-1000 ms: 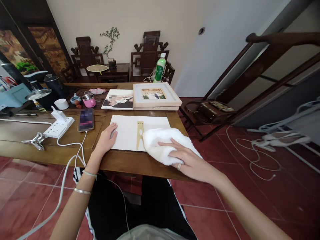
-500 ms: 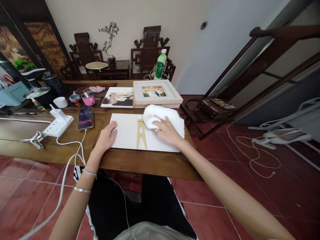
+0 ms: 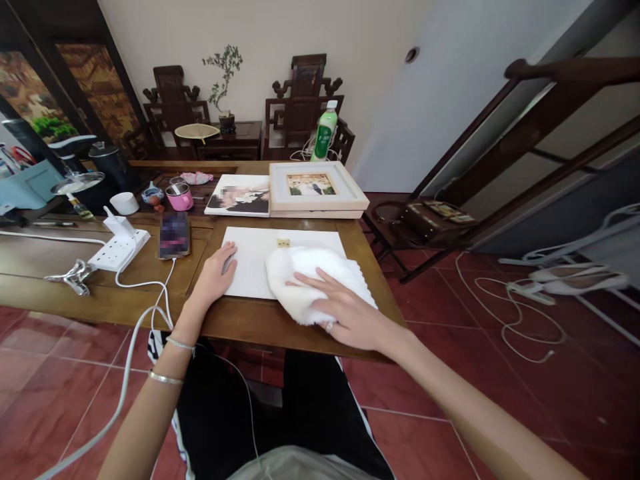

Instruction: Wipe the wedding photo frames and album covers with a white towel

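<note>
A white board (image 3: 246, 267) lies flat on the wooden table, with a gold-coloured, A-shaped stand piece (image 3: 283, 243) on it; only the top end of that piece shows now. My left hand (image 3: 216, 273) rests flat at the board's left edge, fingers stretched out. Under my right hand (image 3: 345, 307) is a fluffy white cloth (image 3: 300, 267), pressed down on the right part of the board and hanging past its near edge. The cloth hides the rest of the stand piece.
Behind the board are a white picture frame (image 3: 345, 183) and a photo panel (image 3: 239, 200). A green bottle (image 3: 324, 137) stands behind them. To the left lie a phone (image 3: 173, 235), a power strip (image 3: 120, 250), cables and a pink mug (image 3: 180, 198).
My right hand has drawn the cloth toward me and slightly left, across the board's near edge, covering most of the stand piece. My left hand has stayed at the left edge.
</note>
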{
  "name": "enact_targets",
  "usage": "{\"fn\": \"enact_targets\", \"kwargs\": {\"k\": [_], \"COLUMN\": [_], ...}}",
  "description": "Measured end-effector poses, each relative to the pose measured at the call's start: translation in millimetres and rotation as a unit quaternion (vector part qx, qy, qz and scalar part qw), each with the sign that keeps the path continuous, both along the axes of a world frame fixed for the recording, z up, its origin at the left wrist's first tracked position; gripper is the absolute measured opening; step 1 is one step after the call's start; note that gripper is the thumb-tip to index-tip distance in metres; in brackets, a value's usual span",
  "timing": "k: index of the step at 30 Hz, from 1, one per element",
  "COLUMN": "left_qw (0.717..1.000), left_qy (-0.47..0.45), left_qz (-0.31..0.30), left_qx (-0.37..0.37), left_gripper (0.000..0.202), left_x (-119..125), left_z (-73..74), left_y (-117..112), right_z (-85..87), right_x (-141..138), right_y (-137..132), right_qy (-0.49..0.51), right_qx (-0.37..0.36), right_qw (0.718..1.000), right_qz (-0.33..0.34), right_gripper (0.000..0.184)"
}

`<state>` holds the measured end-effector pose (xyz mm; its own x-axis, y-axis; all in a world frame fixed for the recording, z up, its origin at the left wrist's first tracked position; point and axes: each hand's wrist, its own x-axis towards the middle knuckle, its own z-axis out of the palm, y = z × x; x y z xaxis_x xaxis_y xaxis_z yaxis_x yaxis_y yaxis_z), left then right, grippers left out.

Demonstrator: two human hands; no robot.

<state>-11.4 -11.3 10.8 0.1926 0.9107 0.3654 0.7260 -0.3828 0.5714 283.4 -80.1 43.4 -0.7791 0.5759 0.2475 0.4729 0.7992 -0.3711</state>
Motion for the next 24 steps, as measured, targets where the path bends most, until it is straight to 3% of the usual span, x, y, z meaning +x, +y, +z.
{"fn": "enact_targets", "kwargs": {"k": [8,11,14,21,24], "left_qw": [1.000,1.000,1.000,1.000,1.000], "left_qy": [-0.001,-0.003,-0.002,0.003,0.003], "left_qz": [-0.001,-0.001,0.000,0.001,0.001], "left_qx": [-0.008,-0.009,-0.009,0.003,0.007], "left_gripper": [0.039,0.039,0.039,0.040,0.040], "left_x": [0,0,0,0,0], "left_z": [1.7,1.9,1.6,0.0,-0.4], "left_y": [0,0,0,-1,0], "right_z": [-8.4,-10.5,-9.6,3.1,8.3], "right_x": [-24,-37,-46,-50,-47], "right_y": [95,111,99,7,-16], "right_qy": [-0.050,-0.060,-0.080,-0.096,-0.094], "right_qx": [0.022,0.042,0.068,0.042,0.016], "right_qw": [0.991,0.982,0.980,0.993,0.995], "right_qz": [-0.120,-0.172,-0.168,-0.058,-0.008], "right_gripper": [0.038,0.043,0.042,0.039,0.040]}}
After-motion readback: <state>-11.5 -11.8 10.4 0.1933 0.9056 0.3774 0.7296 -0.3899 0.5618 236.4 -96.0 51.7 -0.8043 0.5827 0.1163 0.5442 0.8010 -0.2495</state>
